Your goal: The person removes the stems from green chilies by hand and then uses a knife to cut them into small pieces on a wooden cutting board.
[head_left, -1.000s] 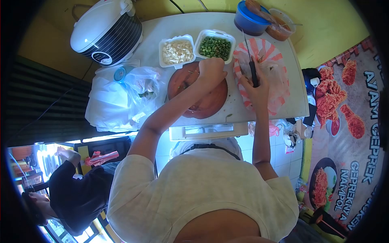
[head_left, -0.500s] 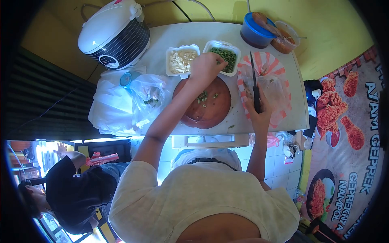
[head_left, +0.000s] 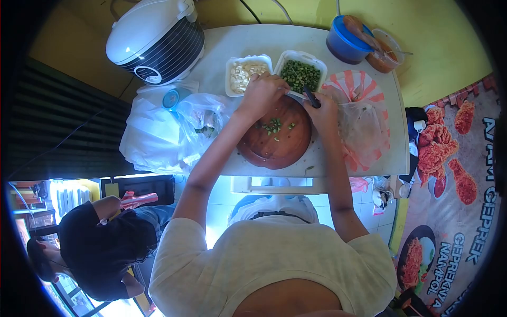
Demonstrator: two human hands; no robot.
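Observation:
My right hand [head_left: 324,112] is closed around the black handle of a knife [head_left: 312,97], at the right edge of the round brown cutting board [head_left: 280,145]; the blade is hard to make out. My left hand [head_left: 264,94] is over the board's far edge, fingers bent together, the fingertips close to the knife; what they hold, if anything, is hidden. Chopped green pieces [head_left: 273,126] lie on the board. Just behind are a white foam box of chopped greens [head_left: 300,75] and another white foam box with pale chopped pieces [head_left: 247,74].
A rice cooker [head_left: 158,45] stands back left, plastic bags [head_left: 153,127] in front of it. Right of the board lies a red-striped plastic bag [head_left: 364,132]. A blue-lidded tub [head_left: 346,42] and a sauce container [head_left: 385,58] are at the back right. Another person [head_left: 105,248] is at lower left.
My right hand has brought the knife left from over the striped bag to the board's edge. My left hand has drawn back from the greens box to the board's far edge.

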